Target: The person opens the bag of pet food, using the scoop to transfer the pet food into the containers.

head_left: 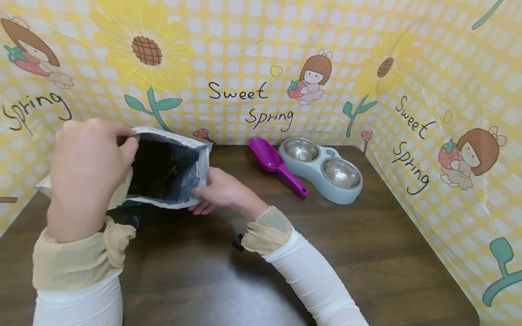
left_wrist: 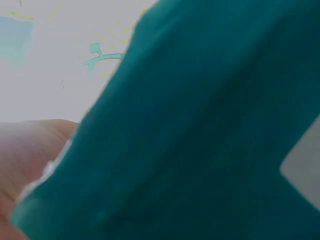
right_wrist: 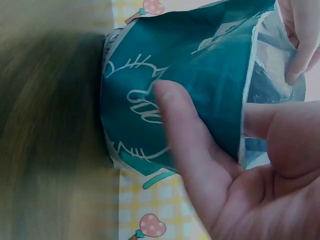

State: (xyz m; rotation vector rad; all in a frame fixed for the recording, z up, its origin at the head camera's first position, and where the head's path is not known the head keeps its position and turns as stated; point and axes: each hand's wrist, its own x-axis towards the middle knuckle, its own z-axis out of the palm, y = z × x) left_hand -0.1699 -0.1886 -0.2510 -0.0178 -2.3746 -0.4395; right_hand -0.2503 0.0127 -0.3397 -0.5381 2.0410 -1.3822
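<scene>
An open foil-lined bag (head_left: 189, 176) is held up at the left of the table, its mouth facing the head camera and dark loose contents (head_left: 155, 167) inside. Its outside is teal with white drawings, as the teal wall (right_wrist: 215, 75) in the right wrist view shows. My left hand (head_left: 85, 167) grips the rim on the left, fingertips near the top edge. On the other side my right hand (head_left: 222, 188) pinches the rim, one digit inside and another along the outer wall. In the left wrist view the blurred teal bag (left_wrist: 175, 125) fills most of the picture.
A purple scoop (head_left: 267, 154) lies on the brown wooden table (head_left: 367, 267), beside a pale blue double pet bowl (head_left: 338, 195) with two metal dishes. A yellow checked cloth (head_left: 244, 50) with printed flowers stands behind and to the sides.
</scene>
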